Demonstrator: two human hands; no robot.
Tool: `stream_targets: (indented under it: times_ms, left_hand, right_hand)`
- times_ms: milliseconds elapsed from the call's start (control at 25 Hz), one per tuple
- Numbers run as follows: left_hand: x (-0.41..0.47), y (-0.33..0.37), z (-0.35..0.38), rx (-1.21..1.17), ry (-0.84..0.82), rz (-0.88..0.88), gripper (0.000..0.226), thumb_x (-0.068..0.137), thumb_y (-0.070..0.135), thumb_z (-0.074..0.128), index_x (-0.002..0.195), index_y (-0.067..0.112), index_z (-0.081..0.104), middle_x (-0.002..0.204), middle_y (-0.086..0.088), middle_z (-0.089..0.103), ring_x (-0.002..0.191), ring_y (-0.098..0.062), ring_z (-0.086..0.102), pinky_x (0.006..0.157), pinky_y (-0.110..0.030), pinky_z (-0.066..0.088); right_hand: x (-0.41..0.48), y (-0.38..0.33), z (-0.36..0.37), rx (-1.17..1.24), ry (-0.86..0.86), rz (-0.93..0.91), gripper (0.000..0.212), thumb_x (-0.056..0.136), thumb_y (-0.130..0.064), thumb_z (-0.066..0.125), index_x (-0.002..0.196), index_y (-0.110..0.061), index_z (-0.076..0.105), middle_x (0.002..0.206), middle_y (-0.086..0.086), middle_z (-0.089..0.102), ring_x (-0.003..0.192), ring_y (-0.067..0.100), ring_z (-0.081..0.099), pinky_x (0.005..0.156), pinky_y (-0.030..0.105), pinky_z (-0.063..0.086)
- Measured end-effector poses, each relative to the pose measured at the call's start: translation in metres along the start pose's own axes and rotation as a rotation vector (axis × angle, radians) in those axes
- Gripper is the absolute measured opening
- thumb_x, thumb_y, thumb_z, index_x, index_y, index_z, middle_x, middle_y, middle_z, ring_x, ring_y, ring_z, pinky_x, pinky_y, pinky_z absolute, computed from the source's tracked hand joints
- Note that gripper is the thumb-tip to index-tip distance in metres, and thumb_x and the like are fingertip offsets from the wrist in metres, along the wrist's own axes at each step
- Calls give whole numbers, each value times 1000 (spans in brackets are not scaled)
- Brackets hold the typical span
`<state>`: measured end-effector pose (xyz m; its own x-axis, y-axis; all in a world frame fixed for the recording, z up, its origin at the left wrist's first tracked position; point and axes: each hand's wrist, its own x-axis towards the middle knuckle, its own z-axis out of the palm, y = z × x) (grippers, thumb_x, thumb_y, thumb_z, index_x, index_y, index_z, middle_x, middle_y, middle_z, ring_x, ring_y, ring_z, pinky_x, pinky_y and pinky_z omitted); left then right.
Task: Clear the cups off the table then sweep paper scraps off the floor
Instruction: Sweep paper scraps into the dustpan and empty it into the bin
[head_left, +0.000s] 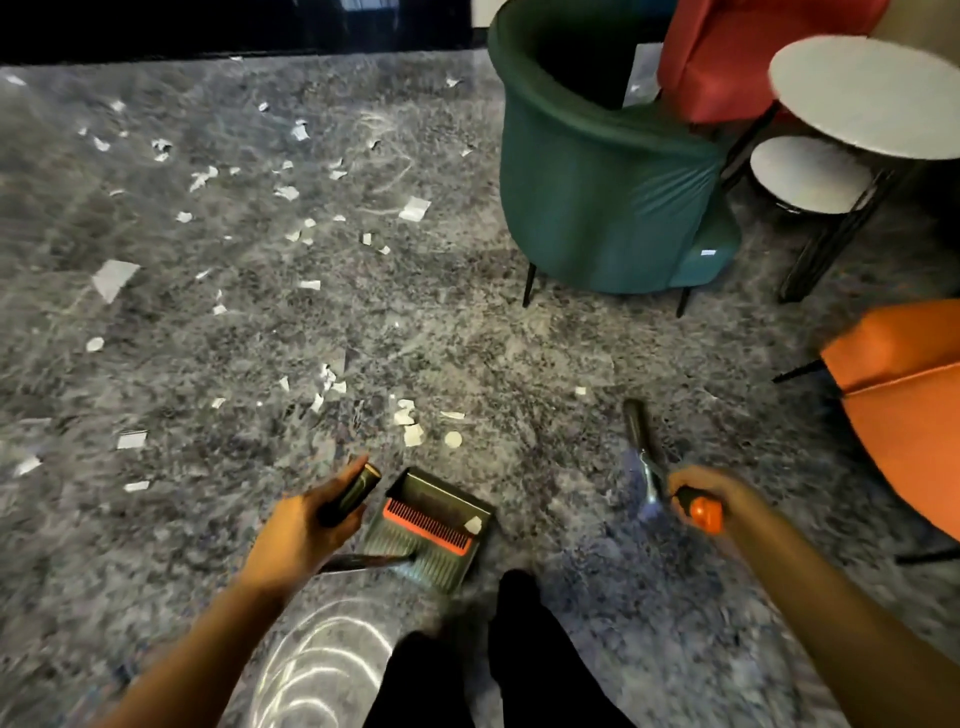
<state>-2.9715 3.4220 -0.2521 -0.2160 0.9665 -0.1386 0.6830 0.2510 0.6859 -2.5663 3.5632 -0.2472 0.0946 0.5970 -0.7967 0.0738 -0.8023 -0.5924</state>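
- White torn paper scraps are scattered across the grey speckled floor, mostly far left.
- The dark red-combed dustpan is gripped by the left hand.
- The orange-capped broom handle is gripped by the right hand.

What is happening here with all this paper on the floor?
A person is sweeping up. The left hand grips the handle of the dustpan, held low near the feet; one scrap lies in it. The right hand grips the orange end of the broom. Most paper scraps lie scattered over the grey floor ahead, not yet swept.
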Motion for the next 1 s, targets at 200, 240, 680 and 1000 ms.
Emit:
stream_targets:
  times_ms: [200,240,680,1000]
  left_hand:
    - [24,-12,-16,-24,-50,-87,66,79,6,74,135,28,49,78,25,52,59,27,32,47,-4,30]
    - [27,-14,-20,-20,-50,-93,67,79,6,74,135,29,48,67,22,51,54,26,32,45,-5,31]
    - [66,-44,-55,112,-72,-112,65,79,19,75,135,39,47,78,-6,70,64,-4,64,55,-30,49]
    - [69,-73,-74,11,40,-268,59,84,21,70,133,45,48,84,-10,72,66,17,44,47,-29,39]
  right_hand:
    - [50,-42,65,-276,69,71,27,89,4,48,63,-1,45,50,15,46,36,18,46,28,11,33]
    - [54,-42,81,-369,67,77,25,88,4,50,64,-2,45,57,15,45,39,19,45,30,13,34]
    - [17,0,229,-774,-100,42,34,74,-10,66,107,-1,63,99,14,64,83,23,60,59,25,44]
    - [-4,-20,281,-753,-306,-36,12,64,-3,64,70,-3,54,63,12,54,61,26,55,57,29,45]
